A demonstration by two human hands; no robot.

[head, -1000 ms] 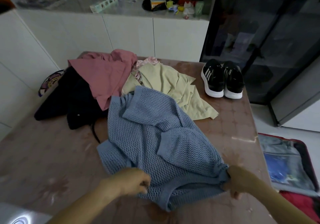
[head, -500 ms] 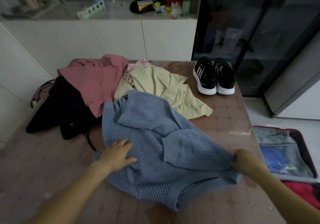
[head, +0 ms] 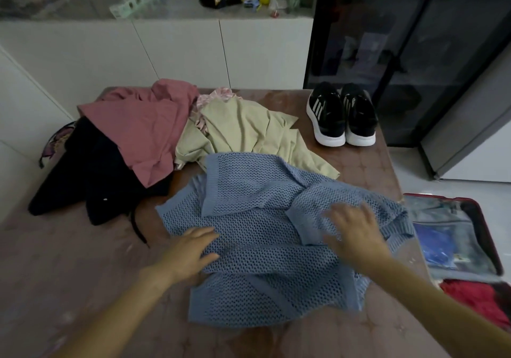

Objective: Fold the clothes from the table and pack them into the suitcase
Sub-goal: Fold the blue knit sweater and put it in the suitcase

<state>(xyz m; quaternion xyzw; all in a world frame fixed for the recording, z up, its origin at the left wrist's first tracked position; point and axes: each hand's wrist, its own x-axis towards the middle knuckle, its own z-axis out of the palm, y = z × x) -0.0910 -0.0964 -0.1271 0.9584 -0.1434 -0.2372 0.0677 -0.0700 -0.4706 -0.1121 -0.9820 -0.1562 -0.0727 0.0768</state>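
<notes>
A blue open-knit sweater [head: 257, 219] is being pressed onto the brown table [head: 69, 274], near its front edge, by two bare hands. The left hand [head: 190, 252] is being held flat on the sweater's left side, fingers straight and nothing gripped. The right hand [head: 351, 233], slightly blurred, is being spread wide over the bunched right side, fingers extended. Behind the sweater, a pink garment [head: 143, 133], a beige garment [head: 243, 131] and a black garment [head: 91, 172] are lying heaped, the pink one partly over the black. Black sneakers [head: 343, 117] are standing at the far right corner. The suitcase [head: 495, 243] is lying open on the floor just right of the table, red fabric [head: 475, 299] showing in its near half.
</notes>
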